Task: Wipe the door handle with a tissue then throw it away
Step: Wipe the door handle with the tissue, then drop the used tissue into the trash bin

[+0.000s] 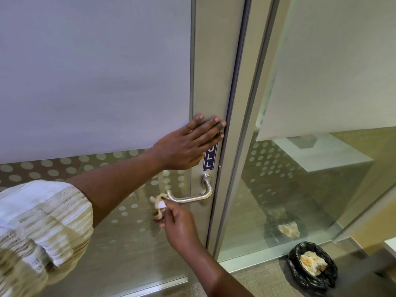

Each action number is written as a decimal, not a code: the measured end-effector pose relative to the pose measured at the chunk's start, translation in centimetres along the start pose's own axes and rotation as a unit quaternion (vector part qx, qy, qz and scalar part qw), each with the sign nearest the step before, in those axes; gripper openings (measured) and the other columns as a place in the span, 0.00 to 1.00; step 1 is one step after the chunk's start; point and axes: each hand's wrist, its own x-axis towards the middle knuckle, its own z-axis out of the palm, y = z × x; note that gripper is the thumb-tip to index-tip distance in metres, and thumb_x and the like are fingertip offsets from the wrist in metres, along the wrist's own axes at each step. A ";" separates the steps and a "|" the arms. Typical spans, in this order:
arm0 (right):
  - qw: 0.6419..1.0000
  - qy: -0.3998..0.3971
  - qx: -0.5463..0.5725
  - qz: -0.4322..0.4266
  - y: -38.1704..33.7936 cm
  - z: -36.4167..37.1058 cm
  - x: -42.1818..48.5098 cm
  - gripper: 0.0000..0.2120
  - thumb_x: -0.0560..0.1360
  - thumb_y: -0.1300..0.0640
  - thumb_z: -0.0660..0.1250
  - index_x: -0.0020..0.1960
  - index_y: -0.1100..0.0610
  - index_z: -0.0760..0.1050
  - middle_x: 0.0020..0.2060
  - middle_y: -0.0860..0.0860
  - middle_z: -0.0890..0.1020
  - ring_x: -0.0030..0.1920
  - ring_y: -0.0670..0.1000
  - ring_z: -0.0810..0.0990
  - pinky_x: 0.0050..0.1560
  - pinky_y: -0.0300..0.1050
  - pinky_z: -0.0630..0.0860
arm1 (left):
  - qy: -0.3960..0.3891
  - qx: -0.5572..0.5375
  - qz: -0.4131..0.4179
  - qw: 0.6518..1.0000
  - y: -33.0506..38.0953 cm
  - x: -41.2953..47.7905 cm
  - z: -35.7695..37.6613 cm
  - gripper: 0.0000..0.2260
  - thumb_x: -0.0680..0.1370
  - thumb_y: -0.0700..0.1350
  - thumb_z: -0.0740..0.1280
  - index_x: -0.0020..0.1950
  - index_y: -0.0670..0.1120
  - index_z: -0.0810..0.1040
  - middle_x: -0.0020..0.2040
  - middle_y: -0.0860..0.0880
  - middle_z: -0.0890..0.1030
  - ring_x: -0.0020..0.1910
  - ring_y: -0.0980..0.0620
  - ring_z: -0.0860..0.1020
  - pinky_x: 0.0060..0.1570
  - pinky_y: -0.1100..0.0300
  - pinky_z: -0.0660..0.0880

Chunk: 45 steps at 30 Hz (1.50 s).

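1. Head view, centre of the frame: the left hand (188,144) lay flat, fingers spread and holding nothing, on the metal stile of the door (214,61). It partly covered the blue "PULL" label (210,160). Judging by the pose, it was there to steady the door while the other hand worked.

2. Lower centre: the right hand (180,226) had its fingertips pinched together on a crumpled tissue (159,203). The tissue was at the free end of the door handle (192,197), touching it or just beside it; which of the two I could not tell. That grip suited rubbing the tip of the bar.

3. Lower right: a bin lined with a black bag (312,269) stood on the floor near the glass side panel (300,189), with crumpled paper already in it. It was probably where the tissue would be thrown.

4. Hard to make out: the tissue was bunched and blurred, so its shape and how much of the bar it covered were unclear. The right palm was turned away. The patterned sleeve (42,221) was cut off at the left edge. A paler shape in the glass above the bin looked like the bin's reflection.
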 end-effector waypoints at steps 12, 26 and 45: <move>0.987 0.008 -0.158 -0.013 1.3 -9.8 0.3 0.10 0.79 0.57 0.62 0.60 0.50 0.67 0.42 0.49 0.87 0.38 0.45 0.83 0.35 0.40 0.75 | -0.025 -0.066 -0.041 0.997 1.2 0.3 -0.7 0.32 0.83 0.50 0.58 0.85 0.41 0.57 0.86 0.37 0.50 0.85 0.37 0.48 0.83 0.36 0.46; 0.981 0.091 -0.169 0.021 3.6 -22.5 -0.7 0.05 0.74 0.57 0.69 0.48 0.50 0.81 0.38 0.50 0.85 0.40 0.52 0.85 0.45 0.54 0.81 | -0.087 -0.146 -0.243 0.955 11.2 4.2 -4.0 0.40 0.79 0.54 0.67 0.85 0.37 0.57 0.86 0.36 0.47 0.85 0.37 0.46 0.82 0.36 0.47; 0.936 0.193 -0.289 0.061 11.3 -47.0 -7.4 0.12 0.74 0.52 0.72 0.56 0.51 0.75 0.39 0.44 0.81 0.42 0.48 0.80 0.35 0.37 0.67 | -0.104 -0.256 -0.167 0.946 29.2 23.4 -3.3 0.42 0.74 0.55 0.75 0.81 0.37 0.65 0.83 0.34 0.58 0.83 0.35 0.56 0.79 0.36 0.52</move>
